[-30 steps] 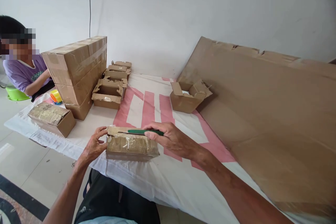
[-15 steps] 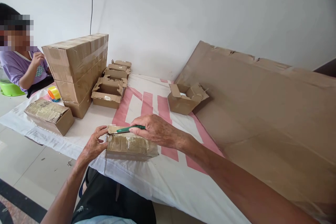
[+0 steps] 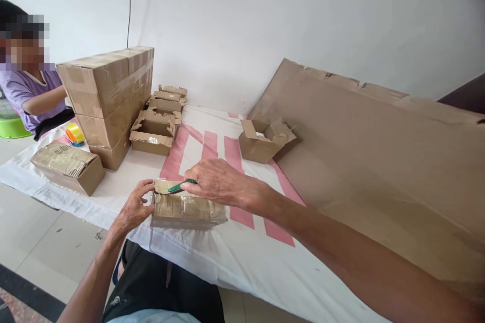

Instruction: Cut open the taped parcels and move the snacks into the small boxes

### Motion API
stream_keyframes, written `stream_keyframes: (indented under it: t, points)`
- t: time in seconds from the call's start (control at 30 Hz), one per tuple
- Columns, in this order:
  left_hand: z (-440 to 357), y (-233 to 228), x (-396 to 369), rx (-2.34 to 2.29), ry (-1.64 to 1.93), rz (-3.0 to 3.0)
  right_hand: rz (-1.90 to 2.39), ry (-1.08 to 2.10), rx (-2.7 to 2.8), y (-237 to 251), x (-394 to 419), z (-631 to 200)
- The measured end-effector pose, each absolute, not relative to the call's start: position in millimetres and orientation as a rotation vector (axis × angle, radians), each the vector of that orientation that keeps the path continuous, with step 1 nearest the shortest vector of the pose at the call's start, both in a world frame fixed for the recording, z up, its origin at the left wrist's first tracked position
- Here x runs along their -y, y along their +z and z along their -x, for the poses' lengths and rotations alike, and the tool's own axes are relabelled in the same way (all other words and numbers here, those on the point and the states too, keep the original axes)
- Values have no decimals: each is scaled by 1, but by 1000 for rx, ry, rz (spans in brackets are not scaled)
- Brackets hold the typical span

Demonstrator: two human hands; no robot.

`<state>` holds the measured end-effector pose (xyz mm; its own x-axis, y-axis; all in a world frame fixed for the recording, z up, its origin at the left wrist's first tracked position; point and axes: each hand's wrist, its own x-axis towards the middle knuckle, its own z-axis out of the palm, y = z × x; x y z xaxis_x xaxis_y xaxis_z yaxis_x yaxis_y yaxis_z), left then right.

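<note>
A small taped cardboard box [image 3: 189,208] lies near the front edge of the cloth-covered table. My left hand [image 3: 137,205] grips its left end, thumb on the near side and fingers at the far corner. In my right hand [image 3: 212,179] is a green ribbed-handled box cutter [image 3: 182,185], held over the far part of the box top and pointing left. The cutter's tip meets the box near its upper left; the blade itself is barely visible. Clear tape shines along the top of the box.
Stacked taped boxes [image 3: 109,96] stand at the left, with a closed box [image 3: 68,166] before them and yellow tape rolls [image 3: 75,133] beside. Open boxes [image 3: 151,133] line up behind; another open box [image 3: 261,141] sits right, by a big cardboard sheet [image 3: 371,171]. A person [image 3: 34,91] sits left.
My right hand and the box cutter have shifted slightly left along the box top. My left hand stays on the box. The other person's arm has lowered behind the stack.
</note>
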<state>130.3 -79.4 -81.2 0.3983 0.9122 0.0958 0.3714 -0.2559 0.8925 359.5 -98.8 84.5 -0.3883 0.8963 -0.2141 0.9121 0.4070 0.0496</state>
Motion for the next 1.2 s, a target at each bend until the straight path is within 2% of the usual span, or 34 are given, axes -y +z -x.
stream_keyframes:
  t: [0.23,0.43,0.63,0.77,0.83,0.93,1.07,1.2]
  points:
    - [-130,-87,68,-1064,815,-1845,-1531,-66,-2524,90,87,-355]
    - [-129,-90,65,-1105,842,-1845,-1617,-127,-2612,65,95,-424]
    - [-131,-83,64,-1103,810,-1894,-1942,-352,-2629,55,126,-506]
    - [-129,-82,63,-1097,775,-1899,-2425,-564,-2587,48,157,-549]
    - [-129,-82,63,-1096,763,-1907,-2681,-598,-2583,16,173,-561]
    - [-129,-81,65,-1087,743,-1905,-2883,-705,-2459,-70,197,-559]
    - [-126,-77,67,-1001,702,-1906,-3115,-553,-2234,-182,221,-535]
    - [-118,-75,64,-961,667,-1888,-3051,-336,-2242,-220,231,-527]
